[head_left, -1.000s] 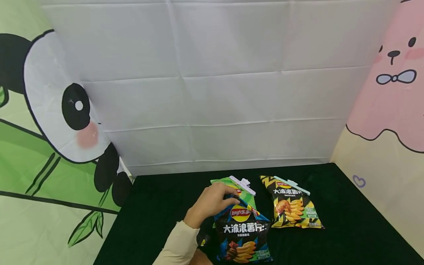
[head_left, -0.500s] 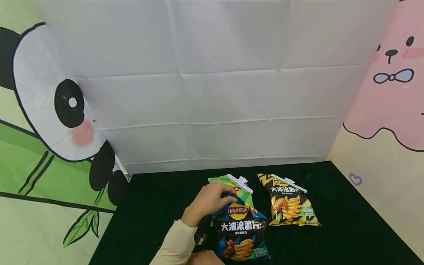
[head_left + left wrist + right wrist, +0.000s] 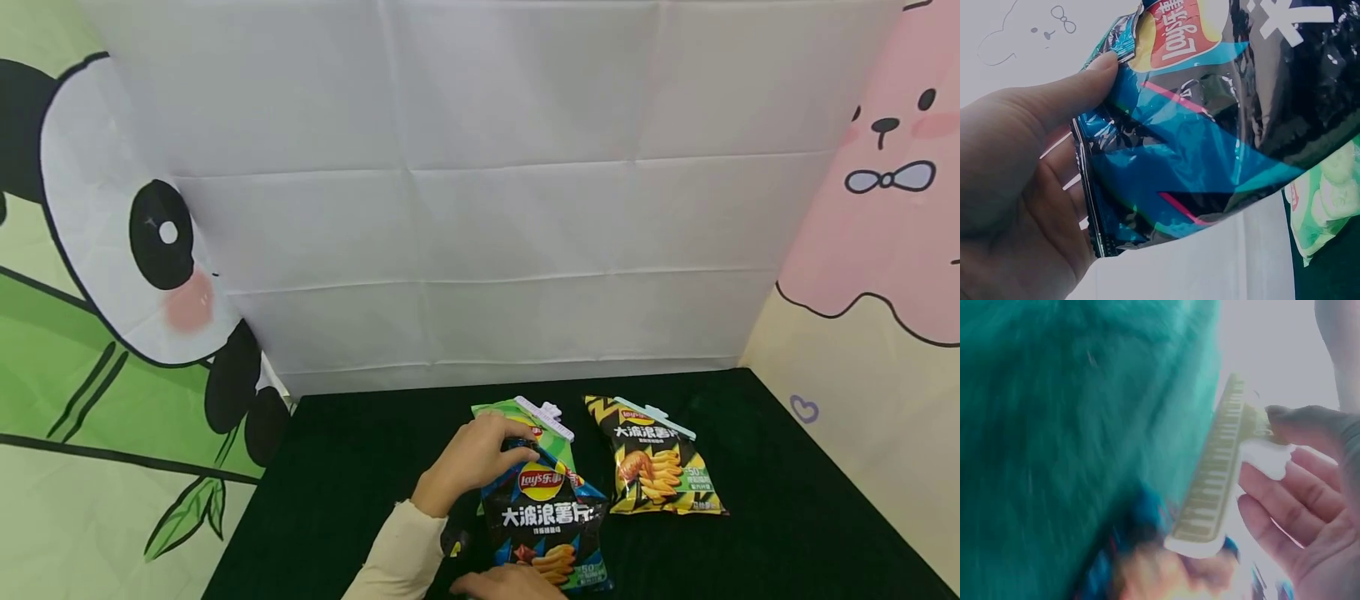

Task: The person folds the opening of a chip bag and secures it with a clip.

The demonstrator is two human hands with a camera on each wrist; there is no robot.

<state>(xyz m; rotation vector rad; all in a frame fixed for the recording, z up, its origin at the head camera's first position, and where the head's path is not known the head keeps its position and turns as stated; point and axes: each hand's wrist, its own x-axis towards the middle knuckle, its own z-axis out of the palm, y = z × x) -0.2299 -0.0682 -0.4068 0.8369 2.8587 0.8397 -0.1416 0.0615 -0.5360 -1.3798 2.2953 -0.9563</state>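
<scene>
My left hand [image 3: 472, 454] grips the top corner of a black and blue chip bag [image 3: 546, 521], which stands up in front of a green chip bag [image 3: 498, 411]. In the left wrist view, the thumb [image 3: 1100, 72] presses on the bag's folded top edge. At the bottom of the head view, my right hand [image 3: 510, 583] covers part of the bag's lower front. The right wrist view shows that hand pinching a pale yellow bag clip [image 3: 1210, 481] by its handle. The clip cannot be made out in the head view.
A yellow and black chip bag [image 3: 660, 471] lies to the right, a pale blue clip [image 3: 655, 417] across its top. The green bag bears a lilac clip [image 3: 545, 417]. Dark green cloth [image 3: 750, 533] covers the table; a white sheet [image 3: 517, 250] hangs behind.
My right hand has moved up and right from the bottom edge, now overlapping the black and blue bag's lower front. The left hand keeps its grip there. The head view has shifted slightly.
</scene>
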